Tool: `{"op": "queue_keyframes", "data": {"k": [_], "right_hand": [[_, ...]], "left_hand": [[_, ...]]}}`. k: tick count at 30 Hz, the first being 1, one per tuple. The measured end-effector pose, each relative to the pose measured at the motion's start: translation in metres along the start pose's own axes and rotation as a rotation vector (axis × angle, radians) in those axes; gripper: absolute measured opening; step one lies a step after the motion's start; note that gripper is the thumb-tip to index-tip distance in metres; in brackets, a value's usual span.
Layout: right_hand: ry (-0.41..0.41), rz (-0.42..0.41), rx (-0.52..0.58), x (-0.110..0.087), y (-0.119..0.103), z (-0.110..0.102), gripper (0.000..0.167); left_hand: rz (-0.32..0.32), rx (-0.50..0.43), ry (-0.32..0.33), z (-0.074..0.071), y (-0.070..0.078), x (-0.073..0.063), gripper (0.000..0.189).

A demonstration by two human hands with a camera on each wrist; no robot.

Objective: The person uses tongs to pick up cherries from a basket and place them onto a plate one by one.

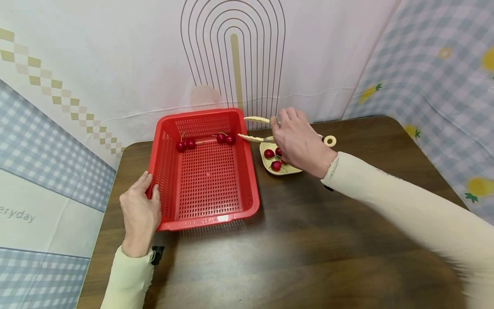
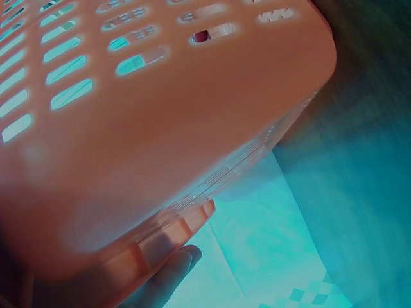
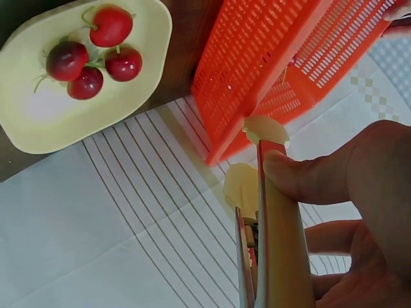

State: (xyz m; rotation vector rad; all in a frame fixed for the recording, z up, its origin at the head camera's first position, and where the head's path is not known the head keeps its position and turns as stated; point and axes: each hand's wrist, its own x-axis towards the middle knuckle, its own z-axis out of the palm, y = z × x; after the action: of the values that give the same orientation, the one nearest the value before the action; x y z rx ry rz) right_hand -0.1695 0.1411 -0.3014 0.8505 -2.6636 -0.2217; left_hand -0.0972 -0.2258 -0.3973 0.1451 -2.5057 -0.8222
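My left hand [image 1: 140,210] grips the left rim of a red perforated plastic basket [image 1: 252,191], its thumb over the edge. Two cherries [image 1: 181,146] lie at the basket's far left, and another pair [image 1: 225,138] sits near its far right corner. In my right hand [image 1: 299,137] is a pair of food tongs [image 3: 282,231] with cream tips and metal sides. The tongs' tips are spread apart beside the basket's right rim, with nothing between them. Below that hand stands a cream dish [image 3: 144,96] with several stemmed cherries [image 3: 85,82], partly hidden in the head view.
The brown wooden table [image 1: 308,253] carries everything. A patterned cloth [image 1: 146,56] hangs close behind the basket and dish, and checked cloth [image 1: 432,64] borders the right side. The tongs' ring end [image 1: 329,141] sticks out past my right hand.
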Motion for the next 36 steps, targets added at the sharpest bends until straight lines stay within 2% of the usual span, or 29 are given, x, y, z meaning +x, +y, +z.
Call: {"op": "queue_keyframes", "data": {"k": [8, 11, 14, 18, 23, 27, 31, 36], "right_hand": [[-0.012, -0.019, -0.054, 0.013, -0.006, -0.001, 0.045], [-0.032, -0.020, -0.055, 0.018, -0.008, -0.001, 0.051], [-0.051, -0.023, -0.053, 0.022, -0.010, -0.002, 0.045], [-0.052, -0.034, -0.070, 0.026, -0.014, -0.003, 0.024], [-0.045, -0.049, -0.095, 0.033, -0.020, -0.003, 0.013], [-0.060, -0.062, -0.106, 0.038, -0.025, -0.002, 0.019], [-0.077, -0.064, -0.116, 0.044, -0.030, -0.001, 0.015], [-0.098, -0.072, -0.123, 0.051, -0.034, 0.000, 0.018]], "left_hand": [[0.016, 0.003, 0.012, 0.002, -0.002, 0.000, 0.034], [0.018, 0.002, 0.012, 0.003, -0.003, 0.000, 0.034], [0.016, -0.001, 0.008, 0.003, -0.003, -0.001, 0.034], [0.011, -0.001, 0.006, 0.003, -0.003, -0.001, 0.034], [0.013, 0.005, 0.008, 0.003, -0.004, -0.002, 0.034], [0.013, 0.006, 0.010, 0.003, -0.005, -0.002, 0.034], [0.016, 0.003, 0.011, 0.003, -0.006, -0.002, 0.034], [0.014, 0.001, 0.009, 0.003, -0.004, -0.002, 0.034]]}}
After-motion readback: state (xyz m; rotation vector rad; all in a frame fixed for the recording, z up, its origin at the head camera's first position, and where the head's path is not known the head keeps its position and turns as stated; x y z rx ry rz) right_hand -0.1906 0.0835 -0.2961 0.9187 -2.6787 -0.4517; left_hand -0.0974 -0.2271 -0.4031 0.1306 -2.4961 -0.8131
